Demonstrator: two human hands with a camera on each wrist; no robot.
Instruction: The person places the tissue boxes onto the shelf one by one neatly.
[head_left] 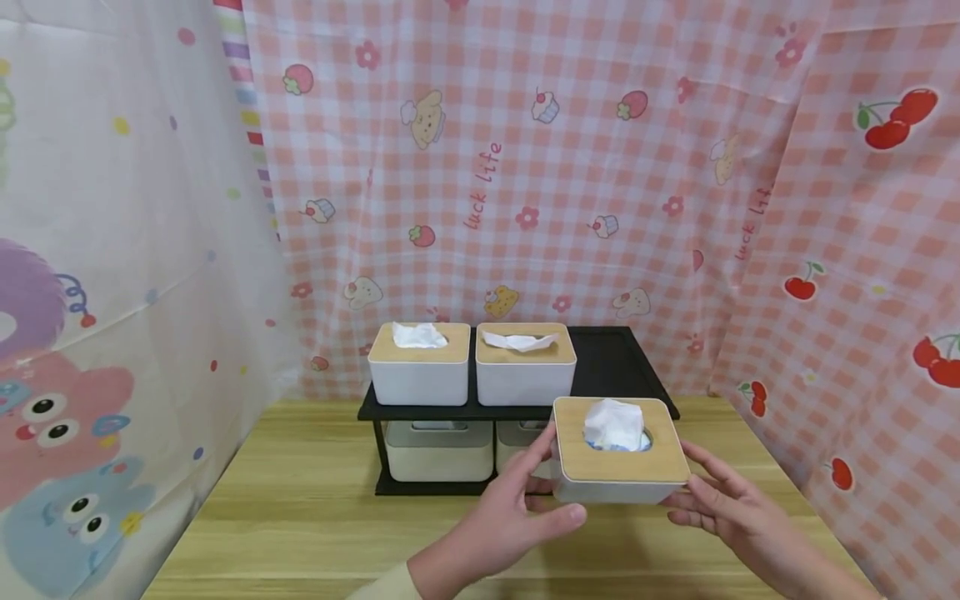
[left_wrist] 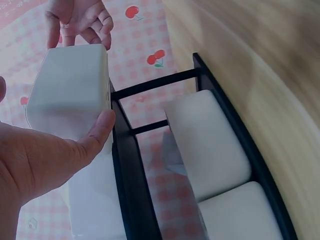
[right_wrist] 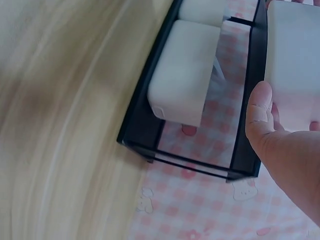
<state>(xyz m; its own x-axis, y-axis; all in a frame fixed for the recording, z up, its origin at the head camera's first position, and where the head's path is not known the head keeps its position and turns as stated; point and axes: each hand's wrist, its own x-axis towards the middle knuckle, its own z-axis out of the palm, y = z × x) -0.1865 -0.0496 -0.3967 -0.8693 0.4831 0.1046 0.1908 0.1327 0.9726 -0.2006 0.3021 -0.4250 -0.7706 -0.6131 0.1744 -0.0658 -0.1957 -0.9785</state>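
A white tissue box (head_left: 611, 467) with a light wood lid is held up between both hands, in front of the right part of a black two-tier rack (head_left: 615, 367). A white tissue pokes out of its oval opening. My left hand (head_left: 510, 512) grips the box's left side, its thumb out toward the front. On the other side, my right hand (head_left: 735, 508) holds the right front corner, thumb at the edge and fingers lower down. Both wrist views show the plain white box body (left_wrist: 70, 90), and the right thumb lies along it in the right wrist view.
Two similar tissue boxes, a left one (head_left: 420, 383) and a middle one (head_left: 525, 383), stand on the rack's upper tier. Two grey-lidded boxes (head_left: 442, 458) sit on the lower tier. The rack stands on a wood-grain table (head_left: 300, 500), with patterned cloth (head_left: 525, 167) hanging behind and beside it.
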